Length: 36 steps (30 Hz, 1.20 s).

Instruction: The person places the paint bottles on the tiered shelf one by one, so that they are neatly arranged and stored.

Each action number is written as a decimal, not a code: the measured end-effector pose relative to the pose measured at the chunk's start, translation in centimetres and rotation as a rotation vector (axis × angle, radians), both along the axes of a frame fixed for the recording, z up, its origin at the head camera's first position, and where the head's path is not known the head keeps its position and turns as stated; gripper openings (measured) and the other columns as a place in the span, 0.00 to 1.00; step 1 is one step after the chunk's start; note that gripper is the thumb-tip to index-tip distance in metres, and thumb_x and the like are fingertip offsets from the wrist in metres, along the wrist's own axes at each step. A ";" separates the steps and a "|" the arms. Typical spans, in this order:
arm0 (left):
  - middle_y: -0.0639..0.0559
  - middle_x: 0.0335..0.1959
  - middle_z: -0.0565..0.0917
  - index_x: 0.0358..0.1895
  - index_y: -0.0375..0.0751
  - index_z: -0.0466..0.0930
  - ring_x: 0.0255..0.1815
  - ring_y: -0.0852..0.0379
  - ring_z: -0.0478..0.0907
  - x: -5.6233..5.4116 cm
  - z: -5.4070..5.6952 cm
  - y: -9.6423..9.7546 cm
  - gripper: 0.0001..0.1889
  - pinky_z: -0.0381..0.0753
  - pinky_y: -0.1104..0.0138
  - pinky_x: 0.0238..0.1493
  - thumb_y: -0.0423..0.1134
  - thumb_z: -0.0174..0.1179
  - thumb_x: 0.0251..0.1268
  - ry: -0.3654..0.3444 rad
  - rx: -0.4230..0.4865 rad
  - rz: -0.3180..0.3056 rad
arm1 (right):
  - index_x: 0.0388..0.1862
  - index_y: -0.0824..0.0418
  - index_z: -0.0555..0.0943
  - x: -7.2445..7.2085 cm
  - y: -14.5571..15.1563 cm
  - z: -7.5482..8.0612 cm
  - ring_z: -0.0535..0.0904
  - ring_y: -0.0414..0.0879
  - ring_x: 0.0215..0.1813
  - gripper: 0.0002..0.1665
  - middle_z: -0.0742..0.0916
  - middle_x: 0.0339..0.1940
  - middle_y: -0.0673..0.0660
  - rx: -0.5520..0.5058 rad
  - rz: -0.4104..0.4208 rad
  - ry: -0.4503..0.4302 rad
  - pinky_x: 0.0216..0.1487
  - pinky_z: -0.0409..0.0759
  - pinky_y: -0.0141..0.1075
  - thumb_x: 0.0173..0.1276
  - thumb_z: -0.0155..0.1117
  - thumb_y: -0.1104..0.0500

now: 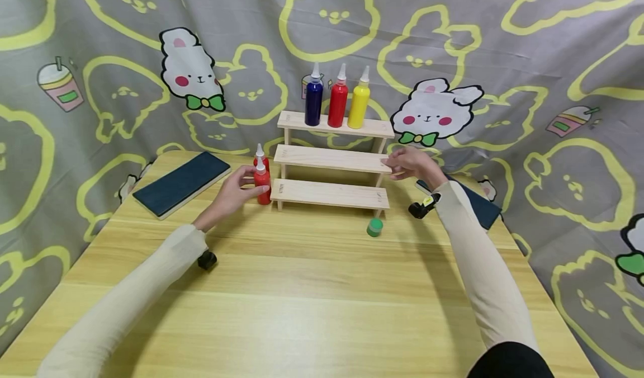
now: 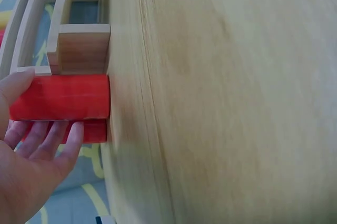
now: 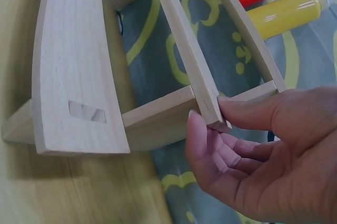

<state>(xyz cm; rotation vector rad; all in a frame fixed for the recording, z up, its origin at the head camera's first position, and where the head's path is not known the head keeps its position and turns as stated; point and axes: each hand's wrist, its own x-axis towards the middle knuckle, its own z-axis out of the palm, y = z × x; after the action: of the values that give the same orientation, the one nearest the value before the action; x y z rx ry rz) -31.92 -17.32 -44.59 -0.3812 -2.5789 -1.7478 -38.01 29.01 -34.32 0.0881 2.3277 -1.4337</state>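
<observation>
My left hand (image 1: 235,190) is at the front red squeeze bottle (image 1: 262,187), thumb on one side and fingers on the other. A second red bottle (image 1: 259,159) stands right behind it, partly hidden; both are left of a three-step wooden rack (image 1: 329,193). In the left wrist view the fingers (image 2: 50,139) reach between the two red bottles. My right hand (image 3: 253,155) pinches the right end of the rack's middle shelf (image 3: 184,29) between thumb and forefinger. On the top shelf stand a dark blue bottle (image 1: 313,101), a red bottle (image 1: 337,104) and a yellow bottle (image 1: 359,105).
A small green-lidded jar (image 1: 374,227) sits before the rack's right front leg. Dark blue flat blocks lie on both sides, one at left (image 1: 182,183) and one at right (image 1: 478,203) behind my right forearm. A patterned curtain (image 1: 241,9) hangs behind the table (image 1: 312,311).
</observation>
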 end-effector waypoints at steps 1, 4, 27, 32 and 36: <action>0.37 0.68 0.76 0.71 0.37 0.69 0.68 0.37 0.77 0.0 0.0 0.1 0.30 0.83 0.58 0.60 0.43 0.69 0.72 0.006 0.000 0.011 | 0.46 0.65 0.74 0.0 0.0 0.0 0.82 0.39 0.30 0.10 0.82 0.30 0.50 -0.015 -0.009 -0.007 0.47 0.89 0.37 0.80 0.63 0.59; 0.37 0.67 0.77 0.70 0.37 0.70 0.67 0.38 0.77 0.3 -0.1 0.2 0.30 0.81 0.50 0.65 0.44 0.70 0.72 0.040 0.006 0.062 | 0.54 0.64 0.70 0.1 0.1 -0.1 0.81 0.40 0.32 0.14 0.79 0.40 0.52 -0.071 -0.039 -0.033 0.48 0.89 0.35 0.79 0.63 0.60; 0.45 0.62 0.84 0.69 0.45 0.77 0.59 0.55 0.80 -0.2 6.6 3.3 0.28 0.81 0.66 0.60 0.43 0.72 0.69 0.294 0.208 0.152 | 0.49 0.60 0.66 -1.1 1.0 -0.3 0.77 0.39 0.27 0.11 0.77 0.33 0.50 -0.139 0.051 -0.083 0.42 0.87 0.34 0.81 0.59 0.62; 0.44 0.62 0.84 0.68 0.43 0.77 0.61 0.52 0.80 -1.3 7.7 5.6 0.26 0.75 0.54 0.70 0.41 0.72 0.69 0.311 0.240 0.091 | 0.45 0.60 0.66 -1.3 1.0 -0.2 0.75 0.38 0.25 0.09 0.78 0.31 0.49 -0.169 0.046 -0.093 0.41 0.87 0.34 0.82 0.58 0.63; 0.44 0.62 0.84 0.67 0.42 0.78 0.60 0.49 0.80 -2.3 8.5 7.5 0.26 0.74 0.48 0.71 0.41 0.73 0.68 0.302 0.230 0.041 | 0.41 0.60 0.68 -1.0 1.0 -0.5 0.74 0.38 0.25 0.09 0.78 0.30 0.51 -0.192 0.028 -0.111 0.40 0.87 0.34 0.81 0.58 0.64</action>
<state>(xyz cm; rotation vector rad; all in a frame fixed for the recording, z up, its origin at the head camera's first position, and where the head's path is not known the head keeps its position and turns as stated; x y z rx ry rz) -34.24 -9.78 -36.13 -0.5341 -2.1414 -1.7882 -39.05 29.99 -34.78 0.0776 2.0852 -1.5881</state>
